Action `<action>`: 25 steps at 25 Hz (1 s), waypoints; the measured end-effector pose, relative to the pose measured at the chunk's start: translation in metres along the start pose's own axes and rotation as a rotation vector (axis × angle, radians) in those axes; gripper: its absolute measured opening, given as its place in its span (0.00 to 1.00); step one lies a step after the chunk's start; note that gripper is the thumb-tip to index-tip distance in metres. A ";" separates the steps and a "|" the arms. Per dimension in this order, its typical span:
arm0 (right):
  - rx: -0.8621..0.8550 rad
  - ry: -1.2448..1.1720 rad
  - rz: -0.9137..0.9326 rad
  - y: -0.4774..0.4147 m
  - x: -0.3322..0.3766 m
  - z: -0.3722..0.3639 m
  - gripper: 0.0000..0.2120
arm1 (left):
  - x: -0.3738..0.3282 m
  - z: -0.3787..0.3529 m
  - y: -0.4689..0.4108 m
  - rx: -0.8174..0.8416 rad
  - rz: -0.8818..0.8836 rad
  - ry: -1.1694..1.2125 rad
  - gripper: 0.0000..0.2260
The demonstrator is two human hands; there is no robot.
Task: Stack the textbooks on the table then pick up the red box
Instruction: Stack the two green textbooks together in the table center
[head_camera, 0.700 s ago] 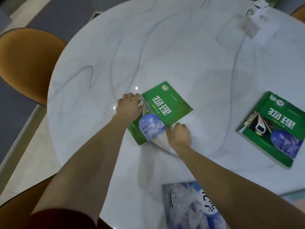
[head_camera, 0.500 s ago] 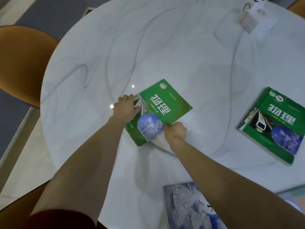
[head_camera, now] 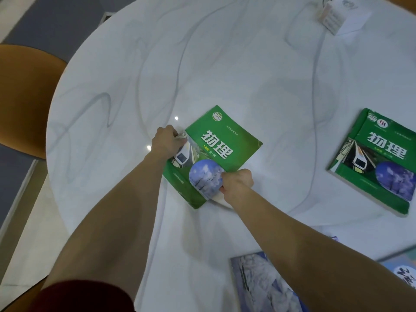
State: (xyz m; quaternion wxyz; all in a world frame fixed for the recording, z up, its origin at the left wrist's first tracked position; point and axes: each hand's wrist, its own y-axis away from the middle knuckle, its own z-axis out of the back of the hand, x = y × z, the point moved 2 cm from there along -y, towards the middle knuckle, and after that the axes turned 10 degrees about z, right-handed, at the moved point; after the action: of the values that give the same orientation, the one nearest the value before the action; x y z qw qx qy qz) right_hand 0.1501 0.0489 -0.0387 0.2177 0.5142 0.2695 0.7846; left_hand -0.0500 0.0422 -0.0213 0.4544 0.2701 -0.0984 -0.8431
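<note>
A green textbook (head_camera: pixel 222 145) lies near the middle of the round white marble table (head_camera: pixel 202 64). My left hand (head_camera: pixel 167 141) grips its left edge and my right hand (head_camera: pixel 236 184) grips its near edge, which is raised a little off the table. A second green textbook (head_camera: pixel 380 158) lies flat at the right. A blue-and-white textbook (head_camera: pixel 261 282) lies at the near edge, partly under my right forearm. Another blue book (head_camera: pixel 403 271) shows at the bottom right corner. No red box can be seen.
A small white carton (head_camera: pixel 333 16) stands at the far right of the table. An orange chair (head_camera: pixel 24 97) is at the left, beside the table's rim. Grey floor lies beyond it.
Both hands have closed tighter on the green textbook, my right hand curling under its near edge, which has lifted slightly. The book has hardly shifted on the table.
</note>
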 end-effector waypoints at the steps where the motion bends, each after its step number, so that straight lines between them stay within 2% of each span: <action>1: -0.006 -0.005 0.002 0.000 -0.001 0.000 0.16 | 0.000 0.004 -0.001 0.029 -0.018 0.039 0.15; 4: -0.018 0.013 0.034 0.003 -0.001 0.001 0.15 | 0.003 0.013 -0.004 0.158 -0.030 0.220 0.12; 7: -0.049 0.034 0.096 0.013 -0.001 0.002 0.13 | 0.009 0.018 -0.001 0.256 0.040 0.380 0.12; 10: -0.063 -0.068 0.111 0.023 -0.001 0.007 0.14 | 0.008 0.019 0.007 0.318 0.118 0.469 0.14; 15: -0.064 -0.249 0.132 0.023 0.000 0.028 0.17 | 0.005 0.011 0.029 0.251 0.132 0.612 0.13; 20: -0.103 -0.173 0.290 0.003 0.015 0.074 0.18 | -0.023 -0.009 0.064 0.218 0.109 0.799 0.05; 25: -0.045 -0.129 0.358 -0.043 0.031 0.135 0.19 | -0.072 -0.045 0.092 0.198 0.171 0.917 0.10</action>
State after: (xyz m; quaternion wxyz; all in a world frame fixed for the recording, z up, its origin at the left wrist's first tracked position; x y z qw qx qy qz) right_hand 0.2659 0.1272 -0.0011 0.1031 0.5980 0.1416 0.7821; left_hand 0.0722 0.0525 0.0056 0.4908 0.6473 0.0103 -0.5832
